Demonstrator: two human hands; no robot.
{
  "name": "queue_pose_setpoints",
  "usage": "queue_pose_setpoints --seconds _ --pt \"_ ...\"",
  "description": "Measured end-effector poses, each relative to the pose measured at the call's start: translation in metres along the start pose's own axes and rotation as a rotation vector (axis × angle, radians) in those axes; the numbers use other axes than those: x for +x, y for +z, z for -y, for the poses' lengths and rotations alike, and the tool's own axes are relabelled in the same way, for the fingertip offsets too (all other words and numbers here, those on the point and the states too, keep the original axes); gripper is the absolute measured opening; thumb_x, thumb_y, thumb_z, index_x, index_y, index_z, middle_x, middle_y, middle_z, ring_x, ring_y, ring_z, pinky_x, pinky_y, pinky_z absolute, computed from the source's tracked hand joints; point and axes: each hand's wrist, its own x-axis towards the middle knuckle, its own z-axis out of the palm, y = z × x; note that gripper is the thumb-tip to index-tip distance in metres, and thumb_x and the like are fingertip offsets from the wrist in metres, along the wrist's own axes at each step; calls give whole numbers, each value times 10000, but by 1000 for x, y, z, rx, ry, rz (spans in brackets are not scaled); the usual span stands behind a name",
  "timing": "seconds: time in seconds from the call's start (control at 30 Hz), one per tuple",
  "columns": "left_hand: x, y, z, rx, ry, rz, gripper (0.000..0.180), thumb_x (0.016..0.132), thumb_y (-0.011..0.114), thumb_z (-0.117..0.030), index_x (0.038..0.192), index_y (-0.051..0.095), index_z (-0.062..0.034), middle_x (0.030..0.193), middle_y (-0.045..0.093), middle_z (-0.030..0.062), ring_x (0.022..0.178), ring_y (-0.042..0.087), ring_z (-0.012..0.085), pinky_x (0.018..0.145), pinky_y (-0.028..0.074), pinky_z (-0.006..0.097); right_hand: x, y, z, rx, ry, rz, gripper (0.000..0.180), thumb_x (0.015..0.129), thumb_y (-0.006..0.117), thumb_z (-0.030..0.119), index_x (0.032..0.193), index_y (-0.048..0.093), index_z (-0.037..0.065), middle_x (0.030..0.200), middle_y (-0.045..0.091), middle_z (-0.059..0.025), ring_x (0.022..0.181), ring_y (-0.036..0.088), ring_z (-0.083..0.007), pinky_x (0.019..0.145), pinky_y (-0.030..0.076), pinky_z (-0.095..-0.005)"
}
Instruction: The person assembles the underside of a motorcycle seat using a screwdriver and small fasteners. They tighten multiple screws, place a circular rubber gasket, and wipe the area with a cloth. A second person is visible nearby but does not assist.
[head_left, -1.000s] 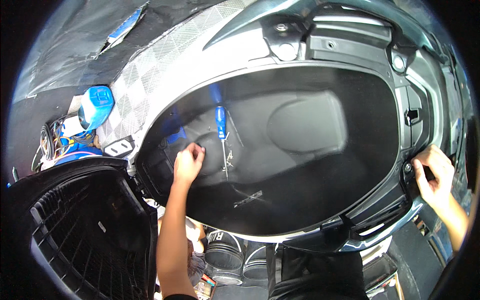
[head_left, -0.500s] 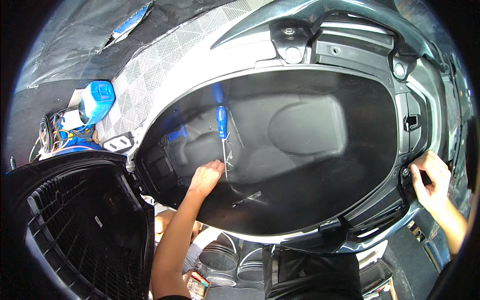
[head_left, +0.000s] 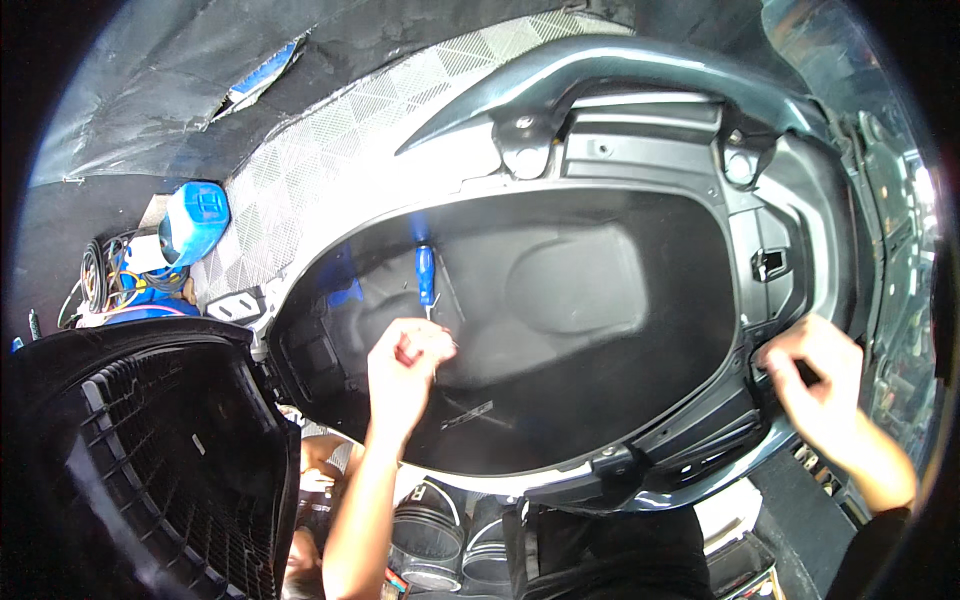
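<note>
Black plastic, smooth with a dull sheen: the tub (head_left: 590, 385), with the left hand (head_left: 412, 355) over it, fingers curled inward; whether they pinch anything, cannot tell. Right hand (head_left: 818, 378) by the tub's right end, near the frame (head_left: 815, 230): fingers bent, thumb apart; grip and contact cannot be told. Screwdriver (head_left: 426, 276) in the tub, just beyond the left hand; blue handle on the far side, shaft partly hidden by the hand. Tub floor spans both hands, with a shallow rounded recess (head_left: 580, 275). Rim (head_left: 520, 485): long oval, pale along the near edge. Outward: curved glossy rail (head_left: 640, 65); ribbed lid (head_left: 190, 470) at left; grid-textured floor (head_left: 290, 190); blue jug (head_left: 203, 212).
</note>
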Motion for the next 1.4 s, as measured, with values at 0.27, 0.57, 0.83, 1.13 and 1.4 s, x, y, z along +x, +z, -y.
queue_pose_setpoints --seconds 0.27,0.57,0.83,1.13,1.4 --pt "-97 131 -110 -314 238 -173 244 883 805 -67 1076 671 -2 1050 651 118 893 673 187 785 557 294 49 36 78 677 180 337 298 965 707 207 1201 698 25 1010 737 -157 898 743 -305 763 594 -382" --pt "-140 164 -114 -120 208 -119 145 869 768 14 1001 712 -4 1012 708 147 817 677 191 694 540 283 15 21 49 734 144 432 175 990 669 156 1120 691 41 944 740 -114 809 734 -290 686 569 -369" --pt "-148 172 -103 -43 259 -203 129 806 834 30 903 750 16 899 724 124 803 678 162 711 544 279 23 22 35 835 45 533 114 987 654 99 1052 706 21 858 739 -93 756 736 -224 657 578 -329" --pt "-150 160 -113 228 522 -249 170 761 851 37 903 764 3 917 739 124 792 718 218 709 567 320 26 26 51 1161 650 689 281 991 700 136 1186 709 -67 1013 770 -130 909 737 -146 844 608 -273" --pt "-145 135 -108 316 536 -63 293 733 879 -12 1003 764 -12 951 753 100 831 733 230 713 593 323 30 35 60 1009 552 683 305 924 736 -11 1220 697 -68 1093 757 -164 1015 730 -173 941 592 -288"
